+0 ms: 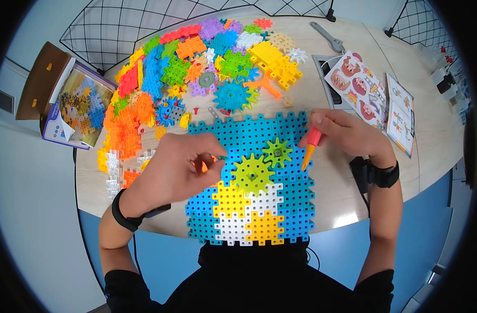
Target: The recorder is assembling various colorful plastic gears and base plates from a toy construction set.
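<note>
We hold a toy screwdriver (pixel 313 136) in our right hand (pixel 344 131), thumb and fingers pinching its red handle, with its orange tip directed downward at the right side of the board. On our left hand (pixel 178 167), the fingers are curled and the thumb and index finger nearly meet above the board's left part; we cannot tell whether a small part is pinched between them. The board (pixel 296 203), assembled from blue, teal, yellow and white plates, lies between our hands at the near edge of the table (pixel 330 201). Mounted on it are a large green gear (pixel 253 182) and, just beside it at the upper right, a small green gear (pixel 276 146). Beyond the board, a heap of coloured blocks (pixel 236 65) curves round to the left. A picture box (pixel 82 107) stands at far left; a sticker sheet (pixel 359 86) and a booklet (pixel 400 113) lie at right, near a grey wrench (pixel 328 36).
</note>
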`<state>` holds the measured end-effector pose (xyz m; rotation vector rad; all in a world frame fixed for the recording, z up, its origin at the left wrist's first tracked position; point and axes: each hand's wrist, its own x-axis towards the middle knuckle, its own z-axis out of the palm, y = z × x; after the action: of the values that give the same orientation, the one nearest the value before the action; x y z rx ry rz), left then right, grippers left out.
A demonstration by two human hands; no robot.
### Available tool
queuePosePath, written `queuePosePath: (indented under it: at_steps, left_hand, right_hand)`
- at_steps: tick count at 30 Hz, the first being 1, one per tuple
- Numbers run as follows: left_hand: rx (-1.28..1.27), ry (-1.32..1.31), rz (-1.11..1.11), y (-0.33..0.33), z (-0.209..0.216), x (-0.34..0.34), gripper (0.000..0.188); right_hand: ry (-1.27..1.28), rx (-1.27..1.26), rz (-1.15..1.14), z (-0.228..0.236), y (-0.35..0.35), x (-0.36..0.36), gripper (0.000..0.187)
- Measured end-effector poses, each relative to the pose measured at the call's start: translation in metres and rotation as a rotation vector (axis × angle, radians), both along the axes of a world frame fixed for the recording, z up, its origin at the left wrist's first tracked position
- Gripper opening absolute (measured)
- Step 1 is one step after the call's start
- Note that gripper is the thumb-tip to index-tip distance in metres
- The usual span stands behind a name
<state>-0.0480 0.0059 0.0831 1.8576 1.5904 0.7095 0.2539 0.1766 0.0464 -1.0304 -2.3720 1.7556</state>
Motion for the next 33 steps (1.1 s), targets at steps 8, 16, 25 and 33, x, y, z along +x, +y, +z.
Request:
queuePosePath:
  at_steps: [8, 16, 25, 33]
  left_hand:
    - [0.052, 0.013, -0.207, 0.001, -0.019, 0.015, 0.020]
    - [0.262, 0.246, -0.275, -0.002, -0.041, 0.029, 0.027]
    - [0.230, 0.244, -0.258, 0.000, -0.037, 0.021, 0.021]
    - [0.264, 0.276, -0.382, 0.011, -0.033, 0.040, 0.017]
  right_hand:
    - [0.018, 0.033, 0.012, -0.002, 0.003, 0.000, 0.048]
    - [-0.014, 0.061, 0.017, 0.001, 0.001, -0.001, 0.053]
    - [0.029, 0.055, 0.024, -0.008, 0.004, 0.002, 0.061]
    - [0.016, 0.031, 0.000, -0.006, 0.002, 0.001, 0.053]
